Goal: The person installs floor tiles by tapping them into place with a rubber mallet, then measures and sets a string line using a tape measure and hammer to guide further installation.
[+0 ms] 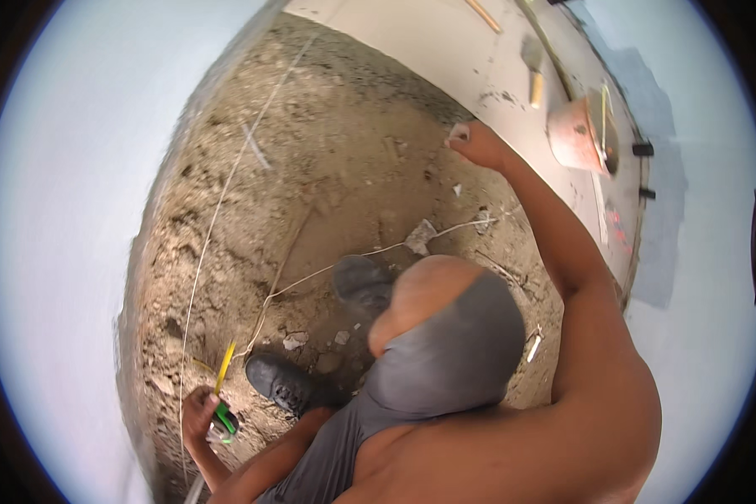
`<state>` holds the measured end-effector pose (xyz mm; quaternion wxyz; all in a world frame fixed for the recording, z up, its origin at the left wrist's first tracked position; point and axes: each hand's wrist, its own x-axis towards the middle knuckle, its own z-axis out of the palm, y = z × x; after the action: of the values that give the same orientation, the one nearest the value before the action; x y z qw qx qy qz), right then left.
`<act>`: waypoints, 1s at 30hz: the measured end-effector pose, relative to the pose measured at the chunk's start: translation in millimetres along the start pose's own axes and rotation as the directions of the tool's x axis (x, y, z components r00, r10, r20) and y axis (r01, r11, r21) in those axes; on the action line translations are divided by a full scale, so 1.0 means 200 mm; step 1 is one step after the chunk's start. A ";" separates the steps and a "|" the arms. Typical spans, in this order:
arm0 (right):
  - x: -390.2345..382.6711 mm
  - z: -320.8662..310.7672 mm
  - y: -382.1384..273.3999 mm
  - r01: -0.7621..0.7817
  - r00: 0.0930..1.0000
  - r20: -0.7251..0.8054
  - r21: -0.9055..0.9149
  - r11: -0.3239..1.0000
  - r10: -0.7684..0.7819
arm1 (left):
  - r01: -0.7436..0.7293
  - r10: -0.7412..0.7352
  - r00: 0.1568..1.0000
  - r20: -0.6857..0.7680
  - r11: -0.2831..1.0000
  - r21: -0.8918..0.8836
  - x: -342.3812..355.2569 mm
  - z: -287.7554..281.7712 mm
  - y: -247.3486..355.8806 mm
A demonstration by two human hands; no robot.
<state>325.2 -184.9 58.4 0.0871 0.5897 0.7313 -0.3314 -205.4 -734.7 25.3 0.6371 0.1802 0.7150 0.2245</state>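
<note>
Low on the left of the head view, a green and black tape measure was held in the left hand, whose fingers were closed about its case. Its yellow blade was partly drawn out and was pointed upward over rough brown soil. Along the left wall, a straight white line was stretched over the soil, crossed farther up by a pale strip. From just beside the blade, a looser string was trailed across to the right, past a grey stone. Two dark shoes were set on the soil near the tape measure. At upper centre, the right hand was held out, well apart from the left, close to the edge of a pale floor. Its fingers were curled in; whether anything was gripped could not be told. On that floor were seen a stained pinkish bucket and a wooden-handled tool.
</note>
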 end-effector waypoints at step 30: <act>-0.99 0.56 0.20 -0.252 0.931 0.239 -0.131 0.959 0.277 | -0.086 0.299 0.950 -0.092 0.533 0.842 0.37 0.56 0.32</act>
<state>390.3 -406.7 61.0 0.2531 0.6304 0.6433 -0.3531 -106.2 -631.2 -10.8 0.3626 0.5102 0.7783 -0.0506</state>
